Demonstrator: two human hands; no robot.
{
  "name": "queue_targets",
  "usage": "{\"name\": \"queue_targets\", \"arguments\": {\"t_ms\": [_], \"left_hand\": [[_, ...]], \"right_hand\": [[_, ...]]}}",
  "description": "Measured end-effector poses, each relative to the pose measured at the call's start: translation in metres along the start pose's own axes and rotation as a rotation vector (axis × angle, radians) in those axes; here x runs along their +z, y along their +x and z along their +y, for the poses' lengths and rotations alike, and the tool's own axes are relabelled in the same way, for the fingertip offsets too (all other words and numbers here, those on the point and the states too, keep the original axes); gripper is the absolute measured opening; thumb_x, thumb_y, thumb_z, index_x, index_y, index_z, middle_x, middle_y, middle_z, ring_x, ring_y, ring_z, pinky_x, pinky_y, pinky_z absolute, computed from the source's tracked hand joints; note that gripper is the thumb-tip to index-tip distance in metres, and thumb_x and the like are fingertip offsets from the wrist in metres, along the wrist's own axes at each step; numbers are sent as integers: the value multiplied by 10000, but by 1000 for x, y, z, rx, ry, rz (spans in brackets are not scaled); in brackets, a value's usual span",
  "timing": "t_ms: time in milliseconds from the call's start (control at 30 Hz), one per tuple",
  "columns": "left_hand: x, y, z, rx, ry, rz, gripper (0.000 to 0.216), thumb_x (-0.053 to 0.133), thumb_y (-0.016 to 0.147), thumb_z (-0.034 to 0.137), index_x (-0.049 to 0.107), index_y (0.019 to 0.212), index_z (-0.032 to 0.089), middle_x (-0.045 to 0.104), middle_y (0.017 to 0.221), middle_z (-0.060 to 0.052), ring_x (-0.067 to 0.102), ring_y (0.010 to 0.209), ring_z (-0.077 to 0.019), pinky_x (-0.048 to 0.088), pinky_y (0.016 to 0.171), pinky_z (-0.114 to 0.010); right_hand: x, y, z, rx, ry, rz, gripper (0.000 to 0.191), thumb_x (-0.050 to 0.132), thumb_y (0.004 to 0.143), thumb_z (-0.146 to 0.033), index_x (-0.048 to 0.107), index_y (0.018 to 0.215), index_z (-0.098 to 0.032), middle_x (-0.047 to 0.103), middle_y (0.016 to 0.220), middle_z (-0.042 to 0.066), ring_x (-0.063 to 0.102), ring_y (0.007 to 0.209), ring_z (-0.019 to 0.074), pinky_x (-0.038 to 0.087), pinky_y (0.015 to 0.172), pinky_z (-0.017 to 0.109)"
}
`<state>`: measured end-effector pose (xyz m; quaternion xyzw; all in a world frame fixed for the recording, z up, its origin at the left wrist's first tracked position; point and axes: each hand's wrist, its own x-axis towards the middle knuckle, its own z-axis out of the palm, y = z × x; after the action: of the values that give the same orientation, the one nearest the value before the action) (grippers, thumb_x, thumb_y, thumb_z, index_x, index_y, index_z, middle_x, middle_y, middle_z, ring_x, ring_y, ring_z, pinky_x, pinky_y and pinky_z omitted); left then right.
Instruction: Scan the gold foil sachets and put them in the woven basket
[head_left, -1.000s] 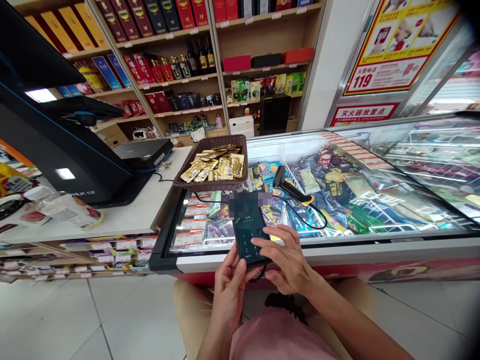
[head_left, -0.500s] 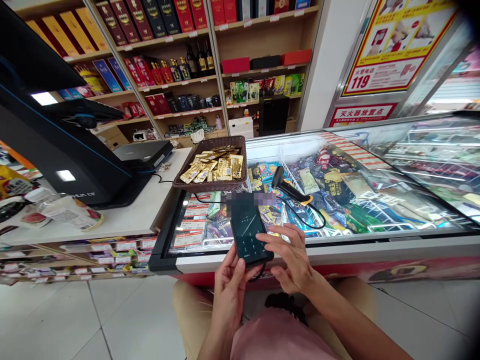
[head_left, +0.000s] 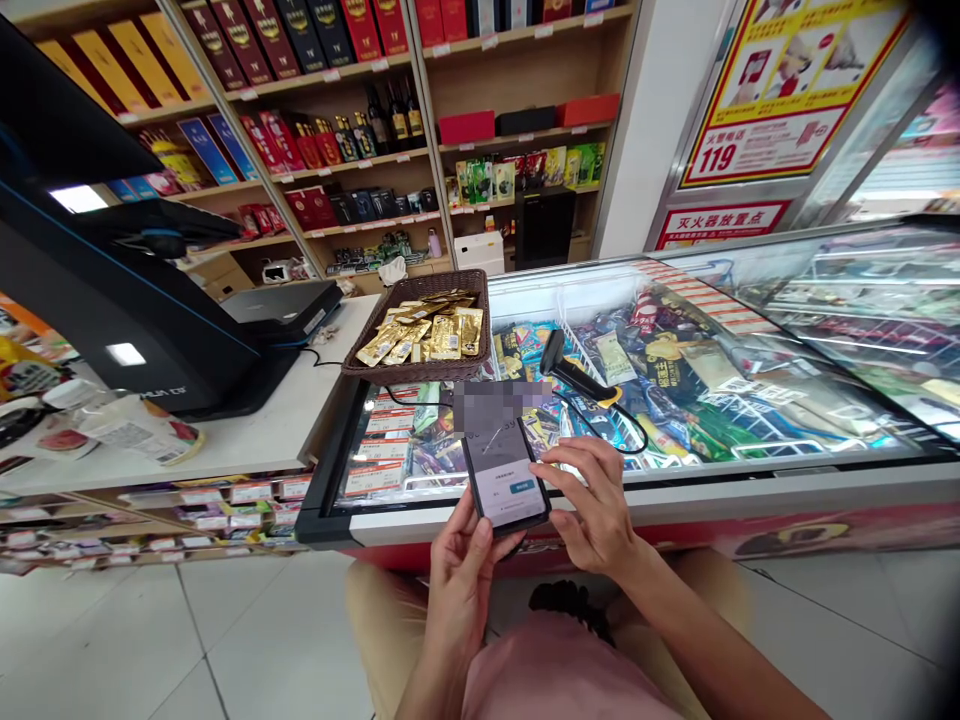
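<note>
A smartphone [head_left: 504, 480] rests in my left hand [head_left: 465, 560], its thumb along the lower left edge and the fingers curled beneath. The screen is lit, with a pale panel and a blue button in its lower half; the upper part is blurred out. Over the phone's right edge hovers my right hand [head_left: 596, 510], fingers spread and slightly bent, holding nothing. Its fingertips are close to the screen; whether they touch it I cannot tell. Behind the phone, a black barcode scanner [head_left: 574, 370] lies on the glass lid of a chest freezer [head_left: 637, 500].
A brown wicker basket [head_left: 356, 362] of gold packets stands on the freezer's left end. To the left, a counter [head_left: 247, 440] carries a black checkout terminal [head_left: 150, 320] and a clear-wrapped package [head_left: 150, 432]. Shelves [head_left: 525, 138] with boxes and bottles line the back.
The phone's screen has switched from a dark keypad to a lighter page with a blue button. My right fingers have shifted slightly right, off the keypad area. My left hand holds the phone as before.
</note>
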<state>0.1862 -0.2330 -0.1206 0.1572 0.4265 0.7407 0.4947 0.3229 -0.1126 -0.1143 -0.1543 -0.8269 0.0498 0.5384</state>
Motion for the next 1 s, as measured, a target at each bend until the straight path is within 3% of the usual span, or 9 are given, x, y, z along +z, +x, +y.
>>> {"name": "queue_targets", "arguments": {"t_ms": [467,633,1000], "left_hand": [[-2,-2,-1,7,14,31,585,819,759,324,656,1314,230,656,1326,-139,623,1207,-350,622,865,-436],[-1,-3,-1,11,34,30,608,824,750,334,650,1323,226,658,1324,-137,620,1212,-344,614,883,-430],[-5,-11,-5,11,54,-7,577,803,778,343,646,1328,266,665,1320,-113,661,1153,-296,585,934,-429]], "right_hand": [[-1,-4,-2,-76,11,3,363,403,1006,-377,694,1117,-191,603,1082,131,502,1083,307,427,939,536],[-2,-1,-5,-39,9,-6,378,396,1003,-379,666,1190,-191,611,1080,132,510,1081,305,434,939,535],[-3,27,-7,-32,17,-101,280,353,1002,-373,567,1052,-199,679,1233,121,496,1216,320,348,1022,542]]}}
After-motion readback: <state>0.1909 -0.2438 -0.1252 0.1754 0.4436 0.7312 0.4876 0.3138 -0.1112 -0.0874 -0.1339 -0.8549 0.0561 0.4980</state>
